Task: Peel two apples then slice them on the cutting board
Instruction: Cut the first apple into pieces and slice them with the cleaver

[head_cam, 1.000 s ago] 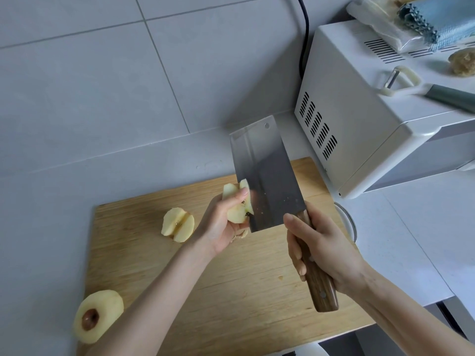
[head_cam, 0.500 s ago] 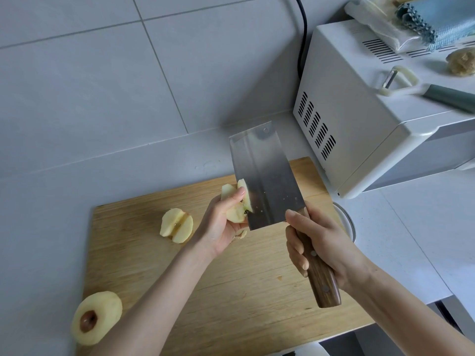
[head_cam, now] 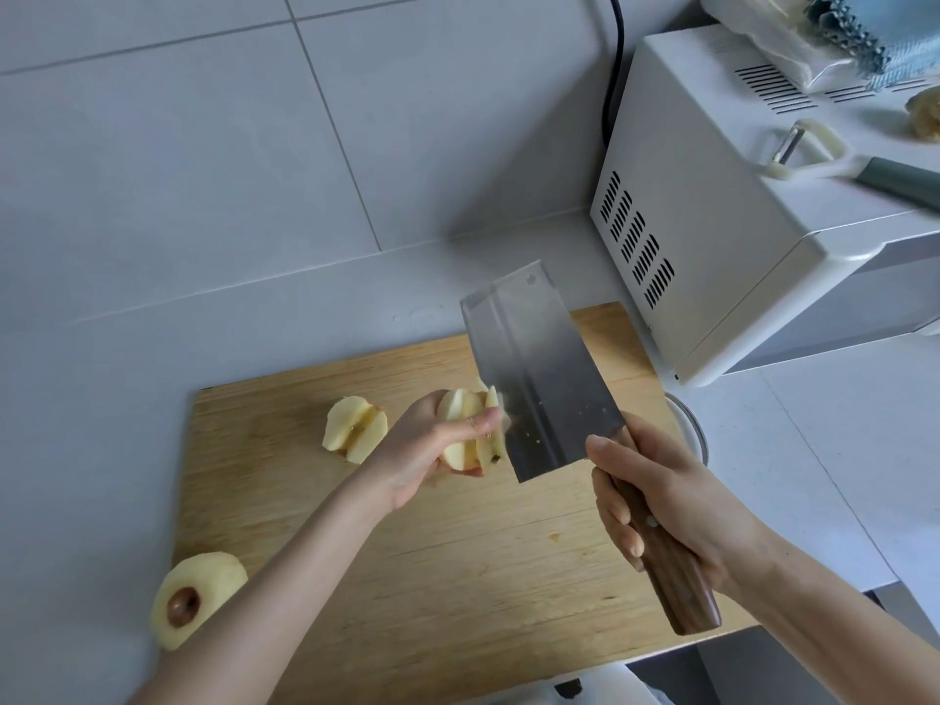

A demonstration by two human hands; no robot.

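Observation:
My left hand point(head_cam: 424, 450) holds a bunch of peeled apple slices point(head_cam: 465, 417) just above the wooden cutting board point(head_cam: 458, 562), pressed against the flat of a steel cleaver point(head_cam: 534, 368). My right hand point(head_cam: 666, 506) grips the cleaver's wooden handle, blade pointing away from me. A cut apple half in slices point(head_cam: 354, 428) lies on the board to the left. A whole peeled apple point(head_cam: 196, 597) sits at the board's near left corner, stem hollow facing up.
A white microwave point(head_cam: 712, 256) stands right of the board with a peeler point(head_cam: 803, 150), a blue cloth point(head_cam: 854, 33) and a plastic bag on top. A black cable point(head_cam: 613, 68) runs down the tiled wall. A round glass rim point(head_cam: 692, 429) peeks out beside the board.
The cleaver has dropped and its blade tilted lower toward the board. My left hand turned the slices against the blade. The apples on the board stay put.

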